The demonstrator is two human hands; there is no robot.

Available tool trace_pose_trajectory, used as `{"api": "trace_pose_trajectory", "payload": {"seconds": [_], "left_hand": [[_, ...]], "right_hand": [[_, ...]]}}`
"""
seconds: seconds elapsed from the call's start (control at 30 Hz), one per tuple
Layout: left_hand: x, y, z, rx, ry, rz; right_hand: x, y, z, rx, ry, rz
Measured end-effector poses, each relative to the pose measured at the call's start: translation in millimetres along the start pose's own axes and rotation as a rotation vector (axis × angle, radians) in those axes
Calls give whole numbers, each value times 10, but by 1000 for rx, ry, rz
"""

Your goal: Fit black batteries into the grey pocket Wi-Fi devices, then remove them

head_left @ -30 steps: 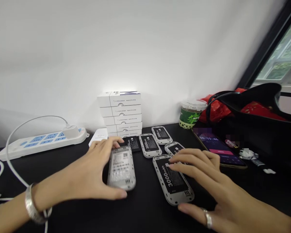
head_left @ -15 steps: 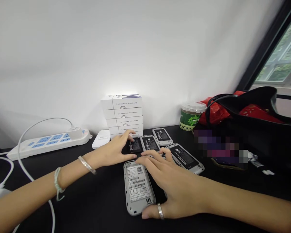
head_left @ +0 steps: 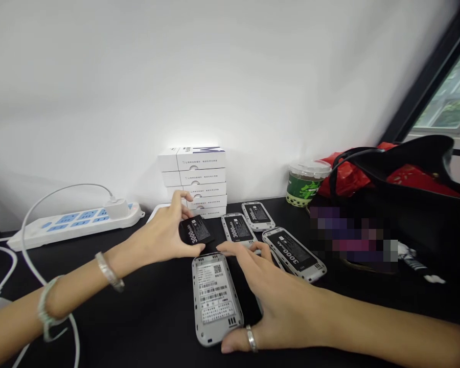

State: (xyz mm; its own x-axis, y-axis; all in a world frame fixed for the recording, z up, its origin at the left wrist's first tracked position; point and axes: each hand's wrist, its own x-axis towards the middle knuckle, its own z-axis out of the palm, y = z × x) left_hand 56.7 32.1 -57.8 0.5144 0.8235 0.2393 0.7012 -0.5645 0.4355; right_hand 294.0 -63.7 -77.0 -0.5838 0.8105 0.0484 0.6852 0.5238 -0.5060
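From the head view, the left hand (head_left: 157,237) pinches a black 3000 mAh battery (head_left: 195,230) between thumb and fingers, over the black counter (head_left: 145,327). The open, empty right hand (head_left: 279,312) rests against a labelled grey device (head_left: 212,296) lying on the counter.

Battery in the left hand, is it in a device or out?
Out: the left hand holds the black 3000 mAh battery loose, apart from the labelled device below it.

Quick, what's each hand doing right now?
Left hand: closed, holding a black 3000 mAh battery.
Right hand: open, spread around a labelled grey device, no clear grip.
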Motion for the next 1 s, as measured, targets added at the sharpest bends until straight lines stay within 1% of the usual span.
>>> {"api": "trace_pose_trajectory", "payload": {"seconds": [0.07, 0.2, 0.33, 0.4, 0.5, 0.6, 0.8, 0.9, 1.0], "left_hand": [[-136, 77, -25, -55, 3, 7], [-353, 206, 19, -199, -98, -24], [-410, 258, 54, -332, -202, -73], [-416, 283, 56, -358, -228, -107], [-431, 330, 56, -351, -236, -167], [-453, 363, 56, -354, -238, -191], [-551, 349, 72, -271, -201, -242], [-637, 296, 107, -211, -193, -199], [-745, 240, 156, -166, -185, -93]], "right_hand": [[0, -10, 10, 27, 3, 16], [18, -21, 7, 49, 32, -18], [34, -31, -13, 33, 25, -47], [34, -34, -15, 26, 20, -46], [27, -29, -3, 19, 24, -50], [21, -19, 12, 29, 29, -66], [59, -3, 27, 57, -6, -103], [102, 12, 22, 50, -8, -142], [144, 32, 20, 37, -16, -175]]}}
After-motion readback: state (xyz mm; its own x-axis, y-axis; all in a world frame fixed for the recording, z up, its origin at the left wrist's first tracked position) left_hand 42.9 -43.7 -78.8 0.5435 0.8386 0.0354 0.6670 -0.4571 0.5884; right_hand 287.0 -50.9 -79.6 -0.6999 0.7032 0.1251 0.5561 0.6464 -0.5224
